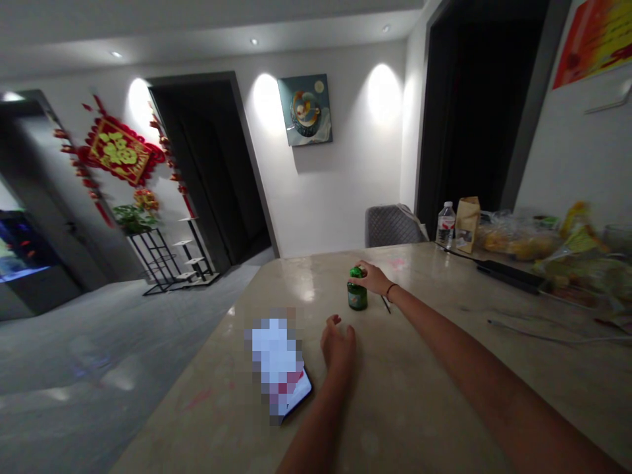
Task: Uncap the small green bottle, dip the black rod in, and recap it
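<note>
1 green jar (357, 297) stands upright on the table (395, 401), and I see the right hand (373, 278) grasping it around its top. The left hand (338, 341) is free and loosely curled, nearer the person and just beside a lit phone (282, 368). Well apart, toward the table's far right, 1 water bottle (446, 226) stands next to a paper bag (467, 225).

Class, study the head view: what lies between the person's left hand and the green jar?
In the head view, just bare tabletop shows between the left hand and the green jar, whose top the right hand grasps.
</note>
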Available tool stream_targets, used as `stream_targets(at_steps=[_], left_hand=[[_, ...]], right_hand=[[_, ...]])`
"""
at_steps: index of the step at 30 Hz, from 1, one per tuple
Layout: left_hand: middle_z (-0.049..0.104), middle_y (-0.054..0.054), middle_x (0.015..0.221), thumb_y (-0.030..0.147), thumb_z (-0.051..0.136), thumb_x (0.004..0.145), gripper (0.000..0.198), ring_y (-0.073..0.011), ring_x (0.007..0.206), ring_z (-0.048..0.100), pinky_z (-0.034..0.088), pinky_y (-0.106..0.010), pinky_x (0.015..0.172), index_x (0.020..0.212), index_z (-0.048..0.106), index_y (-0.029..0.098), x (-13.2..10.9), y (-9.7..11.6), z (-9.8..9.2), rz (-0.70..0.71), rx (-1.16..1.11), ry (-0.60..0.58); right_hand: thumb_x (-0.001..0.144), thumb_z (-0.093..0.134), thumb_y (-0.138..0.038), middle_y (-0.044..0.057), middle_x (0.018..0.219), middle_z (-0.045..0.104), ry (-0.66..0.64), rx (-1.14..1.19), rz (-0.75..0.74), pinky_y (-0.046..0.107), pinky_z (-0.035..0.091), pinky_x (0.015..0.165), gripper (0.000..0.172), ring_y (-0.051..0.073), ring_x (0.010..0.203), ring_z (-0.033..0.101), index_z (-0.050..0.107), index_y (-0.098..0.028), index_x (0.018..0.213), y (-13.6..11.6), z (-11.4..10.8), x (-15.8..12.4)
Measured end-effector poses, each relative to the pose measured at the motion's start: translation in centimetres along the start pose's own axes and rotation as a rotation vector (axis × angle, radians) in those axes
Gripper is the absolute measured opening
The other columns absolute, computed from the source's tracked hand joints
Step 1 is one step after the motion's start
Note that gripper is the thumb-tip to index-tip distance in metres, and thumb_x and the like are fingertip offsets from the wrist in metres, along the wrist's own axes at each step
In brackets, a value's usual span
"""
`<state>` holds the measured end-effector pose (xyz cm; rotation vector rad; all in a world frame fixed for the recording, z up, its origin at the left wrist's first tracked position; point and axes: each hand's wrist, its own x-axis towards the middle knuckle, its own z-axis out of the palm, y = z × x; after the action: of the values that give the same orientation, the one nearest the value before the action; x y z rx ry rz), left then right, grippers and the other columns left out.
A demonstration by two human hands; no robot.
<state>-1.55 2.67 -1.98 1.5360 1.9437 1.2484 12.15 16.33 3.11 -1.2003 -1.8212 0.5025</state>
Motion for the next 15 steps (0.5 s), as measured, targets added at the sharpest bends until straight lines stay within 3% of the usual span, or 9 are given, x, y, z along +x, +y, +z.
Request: stream_targets(at_steps=[6, 15], left_hand=[[0.054, -0.011, 0.112, 0.025, 0.051, 0.069, 0.042, -0.0202, 0.105, 0.048, 0.033, -0.030, 0.092, 0.109, 0.044, 0.014, 0.0, -0.1, 0.1, 0.072, 0.014, 0.010], [0.052, -0.011, 0.117, 0.039, 0.061, 0.065, 0.063, -0.0215, 0.109, 0.047, 0.034, -0.032, 0.092, 0.119, 0.039, 0.016, -0.8, 1.2, 0.5, 0.241, -0.088, -0.044]], right_hand=[[0.057, 0.067, -0.040, -0.004, 0.061, 0.054, -0.034, -0.095, -0.061, 0.021, 0.035, 0.053, 0.035, 0.009, 0.054, 0.048, 0.052, -0.021, 0.082, -2.1, -1.6, -2.6], [0.058, 0.067, -0.040, -0.002, 0.063, 0.057, -0.053, -0.095, -0.131, 0.022, 0.035, 0.054, 0.033, 0.011, 0.056, 0.051, 0.053, -0.022, 0.082, -4.9, -1.9, -7.1]])
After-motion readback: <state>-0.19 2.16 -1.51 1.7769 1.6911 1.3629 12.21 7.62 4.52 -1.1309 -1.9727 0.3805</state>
